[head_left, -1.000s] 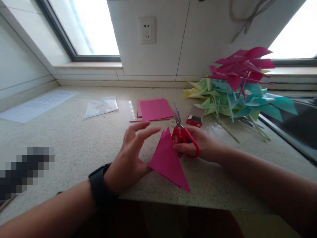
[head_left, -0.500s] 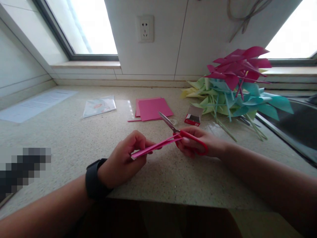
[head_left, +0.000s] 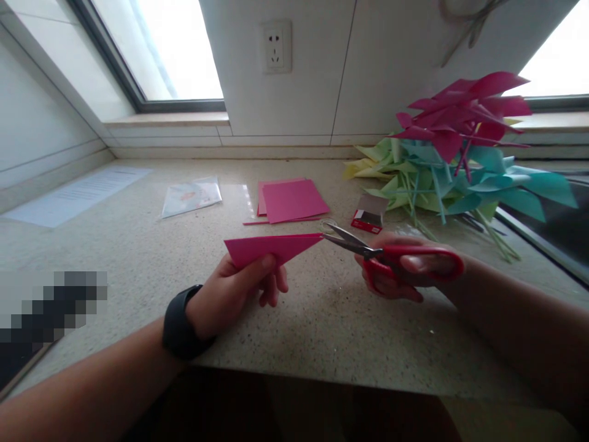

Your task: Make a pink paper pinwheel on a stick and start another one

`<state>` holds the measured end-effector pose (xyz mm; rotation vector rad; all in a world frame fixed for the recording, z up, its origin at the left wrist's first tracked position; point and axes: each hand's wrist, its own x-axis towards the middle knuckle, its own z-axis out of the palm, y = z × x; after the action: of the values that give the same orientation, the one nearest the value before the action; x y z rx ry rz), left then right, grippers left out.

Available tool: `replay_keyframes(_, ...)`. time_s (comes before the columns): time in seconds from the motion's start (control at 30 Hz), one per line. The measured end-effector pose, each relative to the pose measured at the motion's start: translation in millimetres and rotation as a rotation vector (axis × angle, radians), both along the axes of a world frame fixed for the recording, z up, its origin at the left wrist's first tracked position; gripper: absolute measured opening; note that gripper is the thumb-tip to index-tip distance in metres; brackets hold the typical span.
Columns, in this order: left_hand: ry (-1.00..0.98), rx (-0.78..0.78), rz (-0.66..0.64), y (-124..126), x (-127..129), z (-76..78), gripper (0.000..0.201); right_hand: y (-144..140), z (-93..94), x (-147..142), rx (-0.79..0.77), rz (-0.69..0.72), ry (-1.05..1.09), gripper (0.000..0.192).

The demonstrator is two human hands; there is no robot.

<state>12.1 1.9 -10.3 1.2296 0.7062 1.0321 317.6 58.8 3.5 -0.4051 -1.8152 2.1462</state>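
Note:
My left hand (head_left: 243,287), with a black watch on the wrist, pinches a folded pink paper triangle (head_left: 271,247) and holds it above the counter, its sharp tip pointing right. My right hand (head_left: 409,270) grips red-handled scissors (head_left: 391,255). Their metal blades are slightly apart and point left, right at the triangle's tip.
On the speckled counter (head_left: 322,319) lie a stack of pink paper sheets (head_left: 292,199), a small red box (head_left: 368,215), a clear plastic sleeve (head_left: 191,195) and a white printed sheet (head_left: 78,193). A heap of pink, teal and yellow-green paper pinwheels (head_left: 455,153) fills the right, beside a dark sink (head_left: 556,227).
My left hand has lifted the pink triangle from near the counter and turned it tip-right. My right hand swung the scissors so the blades point left at that tip.

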Motion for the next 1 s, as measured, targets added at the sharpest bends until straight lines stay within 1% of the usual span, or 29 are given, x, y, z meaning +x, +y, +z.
replay_keyframes(0.1, -0.054, -0.032, 0.034, 1, 2, 2.1, 0.032, -1, 5.9, 2, -0.013, 0.017, -0.048, 0.040)
replay_keyframes(0.23, -0.056, -0.060, 0.017, 3, 3, 5.1, 0.037, -4, 9.2, 0, -0.030, 0.027, -0.026, 0.038)
replay_keyframes(0.43, -0.064, -0.148, -0.060, 7, 0, 6.8, 0.046, -9, 2.5, -8, -0.056, 0.028, 0.046, 0.036)
replay_keyframes(0.57, -0.068, -0.176, -0.092, 8, -1, 7.2, 0.047, -12, -1.4, -12, -0.090, 0.009, 0.051, 0.037)
replay_keyframes(0.7, -0.069, -0.201, -0.097, 8, 0, 7.8, 0.046, -13, -7.4, -14, -0.078, 0.033, 0.086, 0.042)
replay_keyframes(0.8, -0.081, -0.208, -0.100, 7, 0, 7.2, 0.045, -11, -11.6, -14, -0.066, 0.056, 0.126, 0.042)
replay_keyframes(1.0, -0.078, -0.184, -0.111, 7, -1, 4.6, 0.045, -10, -13.9, -13, -0.098, 0.061, 0.146, 0.043)
